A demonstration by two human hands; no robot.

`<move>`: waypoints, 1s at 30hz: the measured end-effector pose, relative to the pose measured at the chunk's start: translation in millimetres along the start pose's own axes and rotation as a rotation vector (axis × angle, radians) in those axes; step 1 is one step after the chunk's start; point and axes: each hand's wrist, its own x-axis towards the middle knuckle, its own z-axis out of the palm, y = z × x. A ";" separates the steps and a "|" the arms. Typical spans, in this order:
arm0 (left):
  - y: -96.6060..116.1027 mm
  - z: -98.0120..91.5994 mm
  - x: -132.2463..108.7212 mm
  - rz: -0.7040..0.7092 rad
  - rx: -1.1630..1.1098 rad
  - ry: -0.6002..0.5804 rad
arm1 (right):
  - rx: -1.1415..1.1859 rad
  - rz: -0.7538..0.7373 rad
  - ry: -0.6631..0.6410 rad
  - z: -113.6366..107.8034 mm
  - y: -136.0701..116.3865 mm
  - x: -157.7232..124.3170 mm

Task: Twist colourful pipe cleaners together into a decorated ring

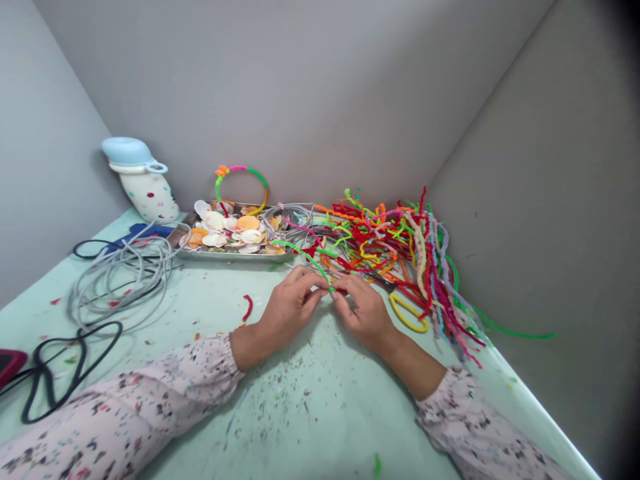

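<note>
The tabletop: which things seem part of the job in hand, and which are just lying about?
Probably part of it: green fuzzy strand, held by the left hand and right hand; strand pile; colourful hoop; yellow-handled scissors.

Apparently lying about: lidded bottle; grey cable; black cord; tray of shells.

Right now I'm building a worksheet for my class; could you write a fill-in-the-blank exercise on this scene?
The left hand and right hand pinch a ____ fuzzy stem.
The metal tray holds many pale and orange ____.
The white spotted bottle has a light ____ lid.
Missing words: green; shells; blue.
</note>
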 end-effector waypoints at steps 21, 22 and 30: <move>-4.2 1.7 -0.6 0.030 -0.003 0.034 | -0.010 -0.011 -0.003 -0.1 0.3 -0.2; -4.7 2.1 -0.8 0.034 -0.002 0.036 | -0.011 -0.013 -0.003 0.1 0.4 -0.2; -4.8 1.5 -1.3 0.036 -0.012 0.036 | -0.008 -0.007 0.005 -0.8 -0.7 0.6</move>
